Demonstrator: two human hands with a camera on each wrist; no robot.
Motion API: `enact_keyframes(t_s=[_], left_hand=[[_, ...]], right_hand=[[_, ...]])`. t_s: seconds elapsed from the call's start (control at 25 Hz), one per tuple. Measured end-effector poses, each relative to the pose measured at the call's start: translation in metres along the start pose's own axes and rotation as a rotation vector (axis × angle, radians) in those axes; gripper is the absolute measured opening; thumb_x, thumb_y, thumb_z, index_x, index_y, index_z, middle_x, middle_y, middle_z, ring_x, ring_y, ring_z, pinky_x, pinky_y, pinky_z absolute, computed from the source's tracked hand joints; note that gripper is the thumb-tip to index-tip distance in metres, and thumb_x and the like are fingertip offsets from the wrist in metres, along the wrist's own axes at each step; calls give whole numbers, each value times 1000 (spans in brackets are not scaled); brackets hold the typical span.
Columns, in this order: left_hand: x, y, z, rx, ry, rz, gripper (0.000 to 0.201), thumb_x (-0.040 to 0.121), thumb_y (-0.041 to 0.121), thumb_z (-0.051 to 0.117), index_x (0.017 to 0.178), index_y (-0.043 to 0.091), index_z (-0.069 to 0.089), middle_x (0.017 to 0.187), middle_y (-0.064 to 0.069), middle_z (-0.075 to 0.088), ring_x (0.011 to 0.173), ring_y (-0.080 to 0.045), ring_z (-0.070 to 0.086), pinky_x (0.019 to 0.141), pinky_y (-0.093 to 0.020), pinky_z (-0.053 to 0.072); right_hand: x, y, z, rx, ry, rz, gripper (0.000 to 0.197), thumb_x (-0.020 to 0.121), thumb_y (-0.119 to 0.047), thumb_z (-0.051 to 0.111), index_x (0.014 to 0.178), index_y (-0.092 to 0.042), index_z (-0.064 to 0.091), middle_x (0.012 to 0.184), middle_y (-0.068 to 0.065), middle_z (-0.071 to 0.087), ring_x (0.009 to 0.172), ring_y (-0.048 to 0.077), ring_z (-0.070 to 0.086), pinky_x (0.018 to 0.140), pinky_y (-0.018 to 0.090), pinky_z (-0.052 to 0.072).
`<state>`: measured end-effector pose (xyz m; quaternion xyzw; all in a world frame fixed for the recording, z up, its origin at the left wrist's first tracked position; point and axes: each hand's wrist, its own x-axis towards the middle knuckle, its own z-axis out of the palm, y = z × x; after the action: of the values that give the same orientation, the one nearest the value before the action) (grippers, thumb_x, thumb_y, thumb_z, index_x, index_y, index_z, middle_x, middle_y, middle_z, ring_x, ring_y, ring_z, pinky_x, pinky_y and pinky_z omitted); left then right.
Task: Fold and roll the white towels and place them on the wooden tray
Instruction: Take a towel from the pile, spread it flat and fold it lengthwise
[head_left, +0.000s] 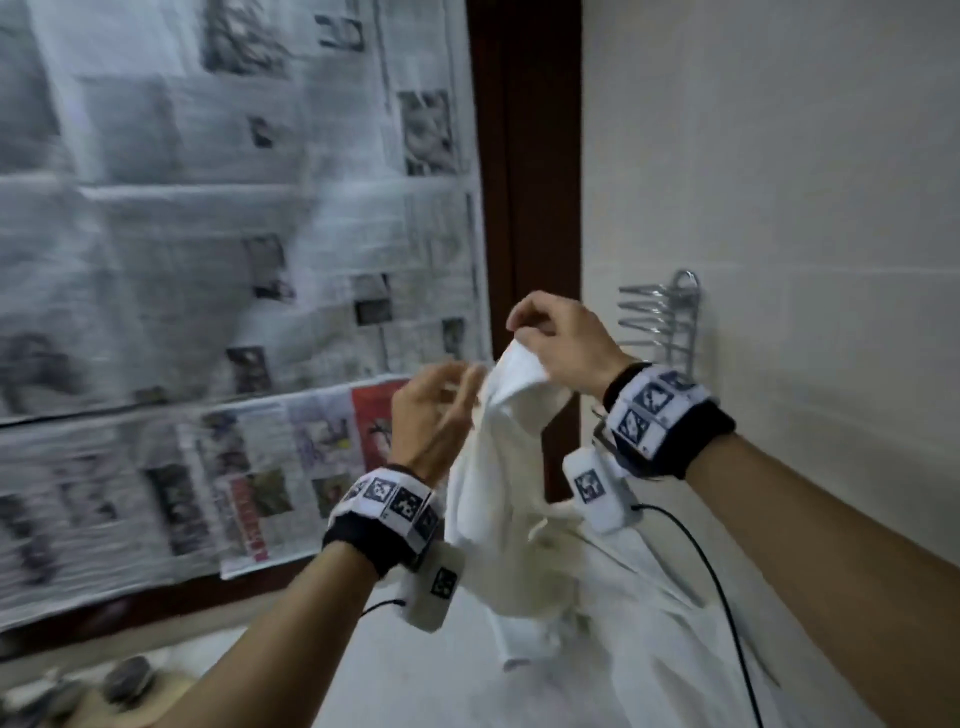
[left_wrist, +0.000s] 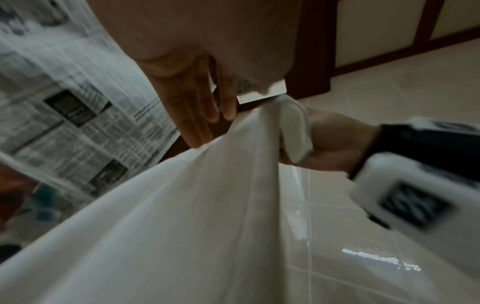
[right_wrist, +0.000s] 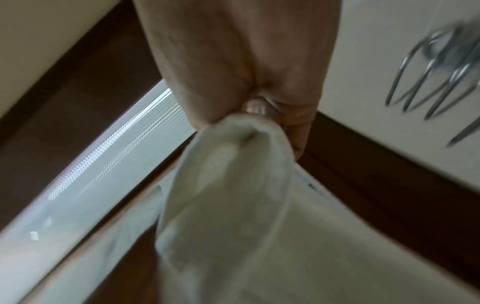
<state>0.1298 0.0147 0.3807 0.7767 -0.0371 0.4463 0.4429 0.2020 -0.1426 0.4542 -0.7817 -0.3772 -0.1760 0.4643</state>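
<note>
White towel (head_left: 511, 467) hangs bunched in the air over the worktop (head_left: 415, 675). My right hand (head_left: 558, 338) pinches its top corner; left hand (head_left: 434, 415) has loose, straight fingers (left_wrist: 197, 115) at the edge. I'd find the next corner, pull taut, then lay flat.

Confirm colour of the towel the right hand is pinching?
Plain white towel, no visible pattern, pinched by the right hand. Head view shows it best.

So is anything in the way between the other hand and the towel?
No. The right hand pinches the white towel at its top corner, and the left hand, fingers straight, is right beside the hanging cloth with nothing visible between them. The wooden tray is not clearly in view.
</note>
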Motion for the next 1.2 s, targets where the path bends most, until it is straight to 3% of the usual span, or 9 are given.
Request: enact_keyframes(t_s=[0.08, 0.2, 0.28, 0.4, 0.52, 0.68, 0.92, 1.08, 1.2], left_hand=[[-5, 12, -31, -19, -101, 19, 32, 80, 54, 68, 89, 24, 73, 80, 2, 73, 70, -14, 69, 58, -31, 57], [11, 7, -84, 65, 10, 33, 20, 81, 30, 71, 80, 11, 73, 66, 0, 69, 56, -12, 57, 52, -45, 53], [29, 5, -124, 163, 70, 30, 26, 80, 27, 72, 65, 6, 66, 55, 4, 53, 53, -9, 42, 47, -38, 44], [47, 19, -173, 348, 51, 93, 34, 79, 25, 79, 61, 2, 64, 53, 2, 43, 52, -9, 34, 47, -29, 33], [62, 32, -207, 468, 55, 134, 17, 82, 20, 77, 75, 5, 75, 54, 4, 54, 47, 2, 41, 50, -17, 39], [77, 42, -247, 687, -4, 183, 20, 83, 21, 76, 67, 9, 73, 47, 15, 45, 45, 3, 40, 52, -13, 32], [83, 38, -297, 913, -49, 167, 31, 89, 20, 68, 62, 7, 62, 51, -4, 46, 58, -32, 54, 59, -31, 41], [86, 36, -327, 833, 58, 85, 33, 84, 27, 75, 54, 19, 65, 41, 11, 47, 41, -12, 47, 50, -23, 41], [86, 40, -335, 791, 138, 57, 26, 84, 33, 74, 65, 16, 74, 51, 1, 63, 47, -17, 62, 53, -27, 52]], right_hand=[[33, -37, 22, 121, -127, 55, 18, 92, -6, 55, 92, -14, 72, 82, -1, 67, 72, 8, 59, 64, 17, 47], [54, -82, 41, 376, -243, 159, 20, 92, 0, 53, 105, 3, 68, 83, 8, 63, 75, 15, 60, 60, 20, 52], [58, -101, 46, 511, -332, 156, 16, 87, -5, 64, 101, 1, 67, 86, 11, 64, 80, 19, 63, 62, 21, 54], [66, -112, 52, 328, -394, 27, 34, 77, -10, 80, 108, -6, 67, 100, 8, 71, 92, 20, 69, 81, 26, 57], [71, -117, 61, 203, -372, -42, 29, 77, -10, 78, 105, -6, 71, 96, 11, 73, 90, 25, 70, 84, 34, 57], [81, -127, 66, -165, -220, -259, 8, 86, -17, 70, 89, -12, 75, 74, -1, 67, 64, 10, 58, 53, 15, 40], [96, -122, 46, -291, -76, -137, 25, 86, -32, 72, 79, -8, 74, 64, 2, 62, 62, 12, 54, 53, 22, 38], [96, -120, 36, -277, 63, -113, 35, 76, -45, 79, 68, -12, 71, 61, 3, 64, 60, 16, 58, 57, 29, 45], [90, -120, 31, -202, 126, -131, 24, 78, -38, 79, 74, -15, 74, 67, -1, 67, 64, 11, 61, 60, 23, 49]])
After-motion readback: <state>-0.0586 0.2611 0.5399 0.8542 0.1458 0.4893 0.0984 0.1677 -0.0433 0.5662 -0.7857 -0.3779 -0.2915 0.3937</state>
